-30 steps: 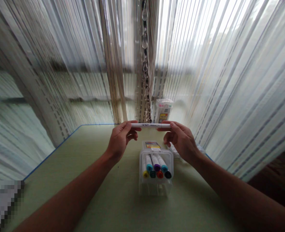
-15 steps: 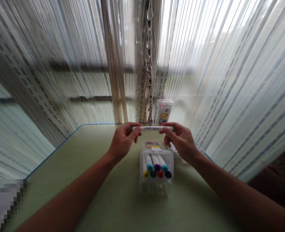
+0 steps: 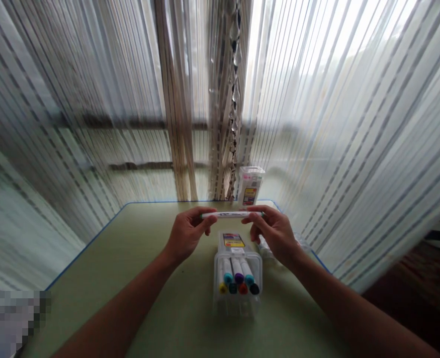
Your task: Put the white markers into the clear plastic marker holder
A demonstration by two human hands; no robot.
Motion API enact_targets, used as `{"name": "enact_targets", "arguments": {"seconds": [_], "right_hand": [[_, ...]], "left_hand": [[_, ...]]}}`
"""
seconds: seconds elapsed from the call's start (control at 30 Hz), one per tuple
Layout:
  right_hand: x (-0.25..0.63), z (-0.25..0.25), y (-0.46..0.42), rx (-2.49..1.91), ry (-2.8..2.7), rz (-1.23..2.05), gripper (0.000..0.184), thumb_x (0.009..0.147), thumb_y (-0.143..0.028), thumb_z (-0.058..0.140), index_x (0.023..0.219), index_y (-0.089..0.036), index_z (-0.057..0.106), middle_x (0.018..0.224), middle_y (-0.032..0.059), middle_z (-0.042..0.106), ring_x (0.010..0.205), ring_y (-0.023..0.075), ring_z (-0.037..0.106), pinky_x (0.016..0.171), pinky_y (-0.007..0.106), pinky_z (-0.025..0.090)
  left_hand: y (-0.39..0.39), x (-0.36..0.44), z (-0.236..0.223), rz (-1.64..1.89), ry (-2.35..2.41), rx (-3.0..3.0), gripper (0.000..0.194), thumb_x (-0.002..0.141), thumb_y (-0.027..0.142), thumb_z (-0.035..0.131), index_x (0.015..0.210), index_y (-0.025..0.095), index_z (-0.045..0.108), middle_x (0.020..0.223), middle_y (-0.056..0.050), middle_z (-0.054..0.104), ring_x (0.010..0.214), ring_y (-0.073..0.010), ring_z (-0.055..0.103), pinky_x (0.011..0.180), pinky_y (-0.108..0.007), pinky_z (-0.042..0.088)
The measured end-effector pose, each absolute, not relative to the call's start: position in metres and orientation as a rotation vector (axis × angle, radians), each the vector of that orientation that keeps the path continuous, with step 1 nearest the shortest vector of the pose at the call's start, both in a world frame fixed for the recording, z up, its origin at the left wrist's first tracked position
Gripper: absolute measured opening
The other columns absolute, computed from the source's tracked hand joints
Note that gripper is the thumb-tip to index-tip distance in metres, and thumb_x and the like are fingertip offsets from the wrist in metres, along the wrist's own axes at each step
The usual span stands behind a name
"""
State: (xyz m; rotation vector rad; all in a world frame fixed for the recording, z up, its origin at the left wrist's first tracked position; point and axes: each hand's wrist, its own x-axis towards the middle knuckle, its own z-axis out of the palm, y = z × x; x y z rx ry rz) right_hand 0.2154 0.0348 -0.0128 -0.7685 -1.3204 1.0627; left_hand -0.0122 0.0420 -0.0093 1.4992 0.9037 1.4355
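A white marker (image 3: pixel 230 215) with green ends is held level between both hands, above the table. My left hand (image 3: pixel 188 230) pinches its left end between thumb and fingers. At the other end, my right hand (image 3: pixel 274 229) has its thumb and fingers closed on the marker. Below and between the hands is a clear plastic case (image 3: pixel 238 301) holding several white markers, their coloured ends facing me in yellow, teal, purple, orange and dark tones. A printed label (image 3: pixel 233 240) shows on the case's far part.
Another clear case (image 3: pixel 250 186) with a yellow label stands upright at the back of the green table (image 3: pixel 148 288). Clear plastic (image 3: pixel 270 248) lies partly hidden behind my right hand. Striped curtains (image 3: pixel 111 89) and a bead strand (image 3: pixel 235 94) hang behind the table.
The whole view has shifted, so the hands, marker and table appear slightly lower. Both hands keep hold of the marker in much the same pose.
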Motion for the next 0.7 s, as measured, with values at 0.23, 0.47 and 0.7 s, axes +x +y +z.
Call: {"name": "enact_targets", "arguments": {"seconds": [0.23,0.47,0.7], "right_hand": [[0.2195,-0.0151,0.0379,-0.751,-1.248,1.177,0.038,0.087,-0.050,0.074,0.105,-0.017,0.068,0.080,0.0048,0.077,0.044,0.0121,0.062,0.039,0.024,0.046],[0.2210,-0.0157,0.0396,-0.778,-1.198,1.251,0.040,0.088,-0.053,0.070,0.107,-0.018,0.067,0.087,0.0078,0.079,0.046,0.0137,0.065,0.039,0.024,0.046],[0.2196,-0.0161,0.0409,-0.845,-1.236,1.187,0.044,0.080,-0.056,0.078,0.096,-0.016,0.067,0.082,0.0073,0.079,0.044,0.0137,0.066,0.038,0.023,0.046]], "left_hand": [[0.0434,-0.0126,-0.0109,1.400,0.861,1.415,0.038,0.080,0.042,0.081,0.103,0.012,0.076,0.075,-0.006,0.075,0.057,-0.0117,0.061,0.056,-0.026,0.052],[0.0437,-0.0112,-0.0123,1.391,0.807,1.260,0.045,0.083,0.048,0.078,0.106,0.010,0.074,0.076,-0.009,0.075,0.058,-0.0127,0.062,0.056,-0.027,0.052],[0.0430,-0.0106,-0.0096,1.390,0.874,1.334,0.042,0.081,0.047,0.079,0.101,0.010,0.074,0.072,-0.007,0.074,0.056,-0.0129,0.062,0.054,-0.026,0.051]]}}
